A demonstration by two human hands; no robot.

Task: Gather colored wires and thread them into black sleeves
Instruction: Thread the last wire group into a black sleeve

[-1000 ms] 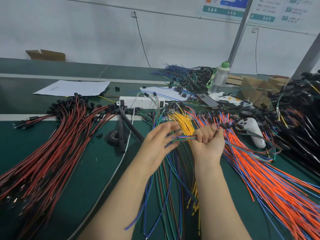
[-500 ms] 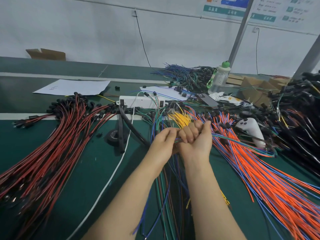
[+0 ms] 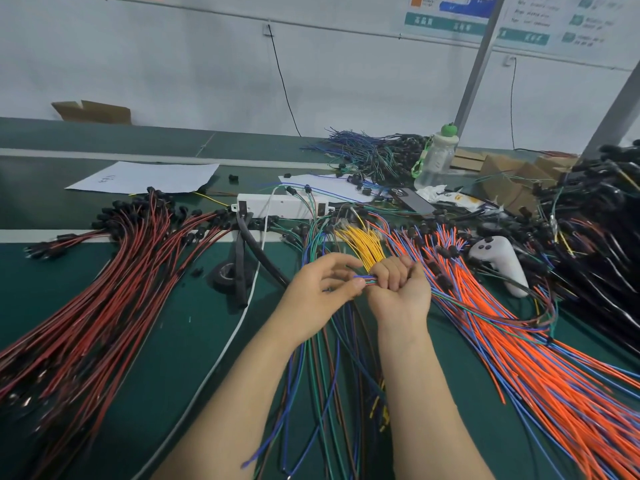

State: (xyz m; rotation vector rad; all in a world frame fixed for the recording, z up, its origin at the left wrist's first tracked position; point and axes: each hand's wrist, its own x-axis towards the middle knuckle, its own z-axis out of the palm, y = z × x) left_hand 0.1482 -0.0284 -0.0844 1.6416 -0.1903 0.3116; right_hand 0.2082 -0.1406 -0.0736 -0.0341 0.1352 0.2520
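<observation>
A thin bundle of colored wires (image 3: 366, 280) is clenched in the fist of the right hand (image 3: 401, 289), its ends pinched by the left hand (image 3: 318, 296) above the green table (image 3: 173, 341). Yellow wires (image 3: 363, 244) are fanned just behind, orange wires (image 3: 519, 358) spread to the right.

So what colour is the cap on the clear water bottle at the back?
Green. The bottle cap looks apple-shaped and shows best in the head view.

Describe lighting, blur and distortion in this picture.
Head view: soft, even light, no glare or hard shadows; metal post leans, likely wide-angle distortion; left hand, right hand and the held wires are sharp; wall posters blurred.
</observation>
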